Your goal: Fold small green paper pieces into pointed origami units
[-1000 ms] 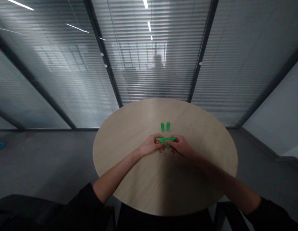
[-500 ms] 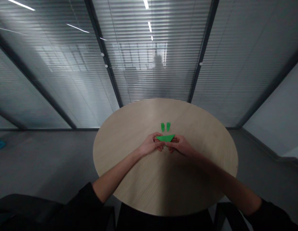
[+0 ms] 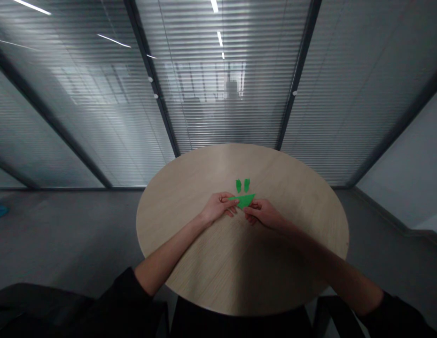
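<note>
From afar, I watched a green triangle (image 3: 245, 201) sit between left hand (image 3: 216, 206) and right hand (image 3: 266, 214), each closed in a thumb-and-finger pinch on it, over the round table (image 3: 204, 263); its long edge ran side to side, tip apparently nearward.

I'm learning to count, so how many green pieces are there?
3: a green triangle held by the left hand and right hand; beyond it, a left green piece and a right green piece on the round table. The hands could hide more.
</note>
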Motion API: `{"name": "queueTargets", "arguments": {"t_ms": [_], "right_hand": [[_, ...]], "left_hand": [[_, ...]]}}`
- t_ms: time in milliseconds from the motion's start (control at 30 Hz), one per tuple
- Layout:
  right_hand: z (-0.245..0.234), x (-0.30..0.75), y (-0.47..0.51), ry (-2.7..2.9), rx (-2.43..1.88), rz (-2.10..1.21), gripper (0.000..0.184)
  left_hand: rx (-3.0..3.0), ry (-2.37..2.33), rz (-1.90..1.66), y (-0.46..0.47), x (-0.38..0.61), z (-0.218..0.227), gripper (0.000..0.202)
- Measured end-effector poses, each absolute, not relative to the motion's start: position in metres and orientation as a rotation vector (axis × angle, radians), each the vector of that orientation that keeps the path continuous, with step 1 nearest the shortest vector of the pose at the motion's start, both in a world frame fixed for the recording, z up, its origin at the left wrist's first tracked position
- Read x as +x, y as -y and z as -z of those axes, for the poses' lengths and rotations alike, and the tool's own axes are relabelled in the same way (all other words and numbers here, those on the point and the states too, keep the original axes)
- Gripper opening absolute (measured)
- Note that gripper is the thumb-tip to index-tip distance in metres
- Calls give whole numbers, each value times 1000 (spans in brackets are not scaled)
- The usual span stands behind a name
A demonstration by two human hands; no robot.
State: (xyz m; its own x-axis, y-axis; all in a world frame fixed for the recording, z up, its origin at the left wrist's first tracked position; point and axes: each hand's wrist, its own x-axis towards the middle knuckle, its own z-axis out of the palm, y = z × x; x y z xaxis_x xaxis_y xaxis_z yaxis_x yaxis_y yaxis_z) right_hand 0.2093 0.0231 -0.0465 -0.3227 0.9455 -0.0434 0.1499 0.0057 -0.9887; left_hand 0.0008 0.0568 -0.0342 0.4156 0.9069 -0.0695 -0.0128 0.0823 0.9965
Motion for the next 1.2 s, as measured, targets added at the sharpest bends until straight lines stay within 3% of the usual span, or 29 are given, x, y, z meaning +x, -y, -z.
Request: {"name": "queueTargets", "arguments": {"t_ms": [167, 367, 567, 1200], "right_hand": [[46, 209, -24, 1538, -1164, -1392, 34], [50, 210, -26, 1486, -1172, -1406, 35], [52, 208, -28, 1431, -1171, -1416, 36], [39, 219, -30, 1230, -1202, -1357, 30]], "left_hand": [[1283, -954, -955, -60, -1, 33, 17], [1221, -983, -1050, -66, -7, 32, 28], [1236, -884, -865, -55, 3, 36, 41], [1280, -865, -780, -53, 5, 40, 13]]}}
